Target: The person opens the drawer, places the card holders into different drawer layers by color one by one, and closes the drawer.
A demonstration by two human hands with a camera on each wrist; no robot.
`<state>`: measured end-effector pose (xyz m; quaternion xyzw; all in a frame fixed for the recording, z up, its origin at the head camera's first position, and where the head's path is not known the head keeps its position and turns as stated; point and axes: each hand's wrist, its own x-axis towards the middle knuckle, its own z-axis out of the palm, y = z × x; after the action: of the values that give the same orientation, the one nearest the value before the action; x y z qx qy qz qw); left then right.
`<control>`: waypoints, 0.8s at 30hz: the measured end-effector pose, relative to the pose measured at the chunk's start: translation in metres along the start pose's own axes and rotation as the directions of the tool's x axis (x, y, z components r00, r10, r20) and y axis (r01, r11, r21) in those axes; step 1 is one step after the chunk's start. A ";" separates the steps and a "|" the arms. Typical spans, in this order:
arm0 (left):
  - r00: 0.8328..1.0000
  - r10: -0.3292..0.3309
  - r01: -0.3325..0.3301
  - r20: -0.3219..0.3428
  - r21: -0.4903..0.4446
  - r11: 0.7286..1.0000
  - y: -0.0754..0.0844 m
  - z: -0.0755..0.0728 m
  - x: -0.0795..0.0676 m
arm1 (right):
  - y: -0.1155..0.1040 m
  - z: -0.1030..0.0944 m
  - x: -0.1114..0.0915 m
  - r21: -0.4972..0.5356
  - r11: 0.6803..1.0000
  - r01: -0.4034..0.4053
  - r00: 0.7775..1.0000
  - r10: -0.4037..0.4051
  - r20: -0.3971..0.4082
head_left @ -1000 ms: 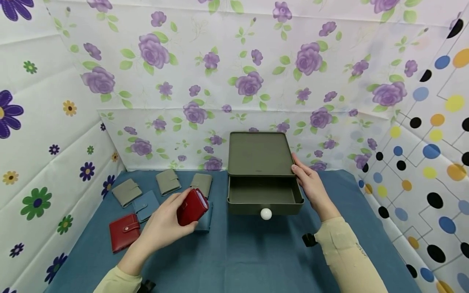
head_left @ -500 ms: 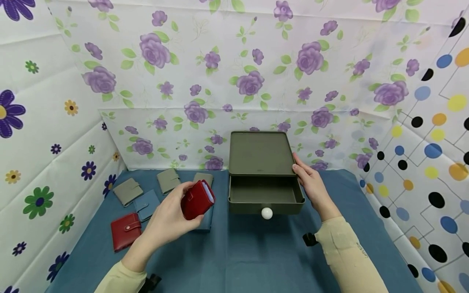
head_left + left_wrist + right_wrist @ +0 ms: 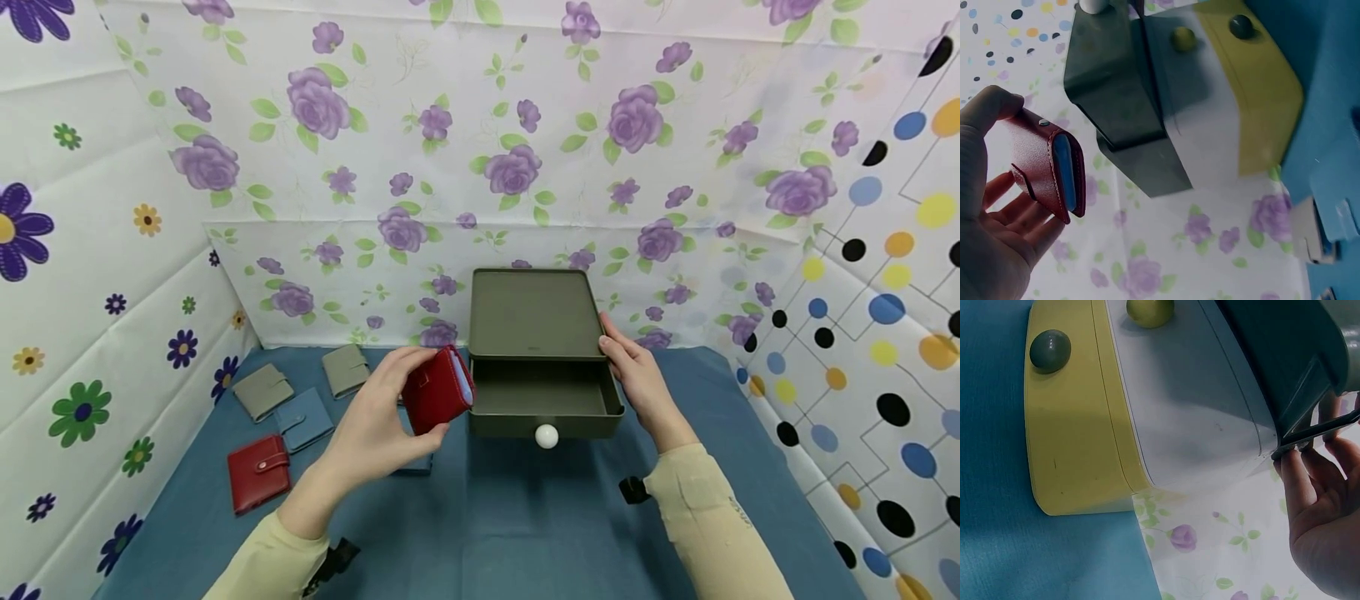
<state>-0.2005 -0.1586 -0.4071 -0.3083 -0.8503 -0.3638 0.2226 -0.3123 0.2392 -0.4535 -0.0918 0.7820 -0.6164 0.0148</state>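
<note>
From where I stand, a white cloth backdrop [image 3: 450, 125] printed with purple roses and green leaves hangs beyond both grips. Beneath them spreads a worktop [image 3: 525, 525] covered in blue cloth. Between the two grips stands a boxy cabinet [image 3: 532, 312] of three stacked tiers: olive green on top, white in the middle, yellow below. Its olive green top drawer [image 3: 498, 427] sticks out towards the person.

The left grip [image 3: 375, 429] is partly closed, thumb below and fingers above, pinching a red leather-like wallet [image 3: 437, 390] with bluish inner sleeves. That wallet is tilted in the air just left of the drawer; the left wrist view shows a gap between it and the cabinet. The right grip [image 3: 641, 379] holds nothing loose: its fingers stretch along the cabinet's right side, thumb near the top's front corner.

Left of the left grip lie a red strapped wallet [image 3: 258, 473], a blue wallet [image 3: 303, 419] and a grey wallet [image 3: 262, 392]; a second grey wallet [image 3: 346, 371] lies beyond it. A second blue wallet [image 3: 417, 467] is partly hidden by its thumb.

Right of the left grip, a round white knob [image 3: 547, 436] fronts the drawer.
</note>
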 end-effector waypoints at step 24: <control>0.989 0.137 -0.137 -0.054 -0.006 0.991 0.012 0.024 0.024 | 0.000 0.000 0.001 0.003 1.000 -0.013 1.000 0.013 -0.017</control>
<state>-0.2131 -0.1249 -0.4020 -0.3573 -0.8192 -0.3597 0.2681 -0.3136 0.2386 -0.4535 -0.0815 0.7817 -0.6182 0.0120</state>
